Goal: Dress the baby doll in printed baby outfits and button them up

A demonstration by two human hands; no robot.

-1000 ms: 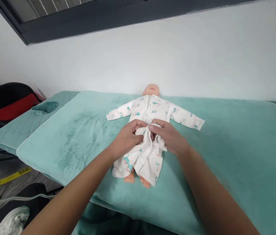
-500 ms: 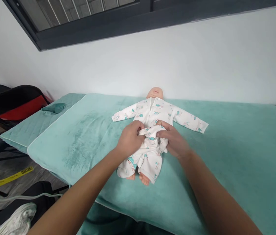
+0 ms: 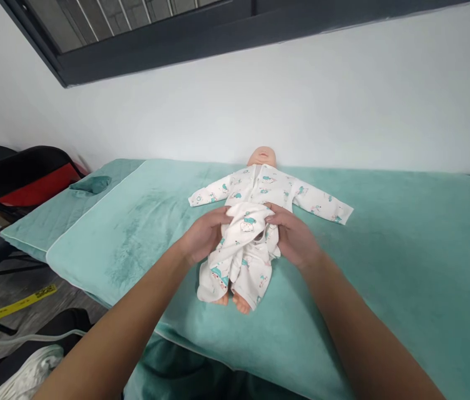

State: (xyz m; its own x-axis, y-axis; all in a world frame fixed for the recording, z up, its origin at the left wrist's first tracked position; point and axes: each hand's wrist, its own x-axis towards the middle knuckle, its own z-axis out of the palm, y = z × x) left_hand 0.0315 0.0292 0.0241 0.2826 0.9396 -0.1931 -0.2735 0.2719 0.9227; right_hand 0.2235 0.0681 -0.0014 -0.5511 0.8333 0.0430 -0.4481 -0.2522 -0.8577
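Observation:
A baby doll (image 3: 262, 155) lies on its back on a teal padded mat (image 3: 385, 255), head toward the wall. It wears a white romper (image 3: 255, 191) printed with small teal animals, sleeves spread to both sides. My left hand (image 3: 204, 236) grips the romper's fabric at the doll's left hip. My right hand (image 3: 291, 236) grips the fabric on the other side of the waist. Between both hands the cloth is bunched up over the belly. The doll's bare feet (image 3: 233, 301) stick out below the leg openings.
A small teal cloth (image 3: 91, 184) lies at the mat's far left corner. Black and red chairs (image 3: 22, 178) stand left of the mat. A yellow tape strip (image 3: 10, 305) marks the floor. White wall and a dark window frame (image 3: 168, 39) rise behind.
Both hands have slid from the middle of the belly out to the sides of the waist. The bunched fabric now lies flatter over the doll's belly.

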